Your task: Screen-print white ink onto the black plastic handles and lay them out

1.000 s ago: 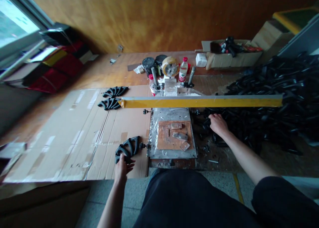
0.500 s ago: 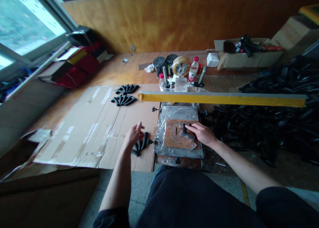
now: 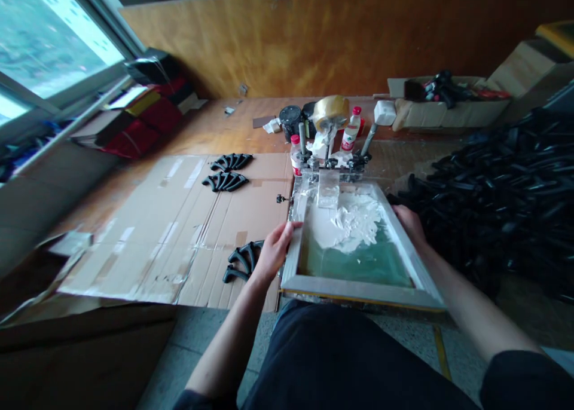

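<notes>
Cardboard (image 3: 147, 236) covers our bench (image 3: 242, 123) at nine o'clock; at four, our left hand (image 3: 274, 251) pinches the frame (image 3: 354, 287) by one side and our right hand (image 3: 410, 225) rests at the other, too hidden to tell its grip, so uneven pressure could smear white paste (image 3: 356, 222).
</notes>
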The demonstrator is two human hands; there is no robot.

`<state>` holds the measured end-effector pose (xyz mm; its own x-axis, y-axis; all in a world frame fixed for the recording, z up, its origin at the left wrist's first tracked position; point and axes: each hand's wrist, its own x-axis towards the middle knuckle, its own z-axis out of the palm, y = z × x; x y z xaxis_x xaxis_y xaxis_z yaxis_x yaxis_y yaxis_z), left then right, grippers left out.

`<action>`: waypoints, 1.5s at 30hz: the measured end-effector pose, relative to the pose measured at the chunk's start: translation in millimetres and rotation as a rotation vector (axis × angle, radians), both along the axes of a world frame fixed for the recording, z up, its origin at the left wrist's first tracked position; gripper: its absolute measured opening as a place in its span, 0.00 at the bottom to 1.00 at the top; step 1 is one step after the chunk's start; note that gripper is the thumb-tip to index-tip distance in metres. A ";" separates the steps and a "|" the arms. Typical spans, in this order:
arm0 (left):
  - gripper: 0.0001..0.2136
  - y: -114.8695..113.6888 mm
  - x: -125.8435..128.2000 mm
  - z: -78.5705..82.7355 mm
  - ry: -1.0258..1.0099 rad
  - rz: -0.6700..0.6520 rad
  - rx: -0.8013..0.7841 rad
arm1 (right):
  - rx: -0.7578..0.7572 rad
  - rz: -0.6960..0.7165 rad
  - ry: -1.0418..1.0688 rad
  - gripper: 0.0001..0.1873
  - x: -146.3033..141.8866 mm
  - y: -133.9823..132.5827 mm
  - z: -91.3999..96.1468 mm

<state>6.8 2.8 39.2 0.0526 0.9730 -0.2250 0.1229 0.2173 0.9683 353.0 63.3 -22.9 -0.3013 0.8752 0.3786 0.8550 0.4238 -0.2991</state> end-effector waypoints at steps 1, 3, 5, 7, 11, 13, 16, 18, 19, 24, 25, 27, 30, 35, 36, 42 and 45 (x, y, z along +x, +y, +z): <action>0.26 -6.6 -2.3 -16.0 0.025 -0.014 -0.037 | 0.028 -0.080 0.041 0.18 2.3 7.8 4.2; 0.29 -14.1 -3.5 -46.4 0.096 -0.023 -0.078 | 0.078 -0.159 0.084 0.16 -12.5 22.5 13.2; 0.30 -14.9 -2.3 -70.8 0.202 -0.011 -0.091 | 0.086 -0.098 0.079 0.26 -47.1 34.4 22.3; 0.29 -12.0 -1.2 -87.2 0.297 0.001 -0.094 | 0.021 0.002 0.026 0.30 -86.7 41.6 29.1; 0.27 -6.9 -3.0 -101.3 0.385 -0.036 -0.088 | -0.224 0.100 -0.147 0.09 -130.0 32.0 26.8; 0.27 -7.1 -4.5 -103.9 0.391 -0.045 -0.085 | -0.230 0.189 -0.193 0.02 -127.1 14.1 19.3; 0.27 -8.9 -5.2 -106.0 0.390 -0.041 -0.083 | -0.180 0.452 -0.211 0.08 -106.2 -15.9 11.6; 0.26 -9.7 -4.7 -106.6 0.395 -0.036 -0.078 | -0.197 0.621 -0.206 0.11 -92.6 -27.0 13.3; 0.26 -9.9 -4.4 -106.6 0.398 -0.030 -0.075 | -0.219 0.670 -0.204 0.12 -88.4 -28.3 15.8; 0.27 -9.3 -4.1 -103.6 0.370 -0.013 -0.080 | -0.224 0.523 -0.115 0.12 -97.2 -18.0 19.0; 0.27 -9.3 -4.1 -102.4 0.357 -0.013 -0.083 | -0.180 0.477 -0.086 0.14 -100.8 -19.7 14.6; 0.27 -9.5 -3.9 -100.0 0.339 -0.009 -0.083 | -0.094 0.451 -0.048 0.18 -103.7 -29.8 2.8; 0.27 -9.9 -2.6 -97.1 0.335 0.006 -0.084 | -0.082 0.524 -0.031 0.22 -96.3 -47.5 -9.0; 0.28 -9.3 -2.8 -89.5 0.300 0.004 -0.101 | -0.220 0.396 0.048 0.16 -99.5 -20.3 13.9; 0.28 -9.2 -3.6 -85.4 0.287 -0.009 -0.103 | -0.211 0.325 0.074 0.18 -104.4 -6.8 22.6; 0.30 -5.4 -3.4 -24.6 0.051 -0.013 -0.058 | -0.147 -0.008 0.155 0.29 -74.4 61.6 71.4; 0.27 7.0 5.3 15.4 -0.084 0.045 0.037 | -0.107 -0.180 0.324 0.23 -15.8 70.2 70.1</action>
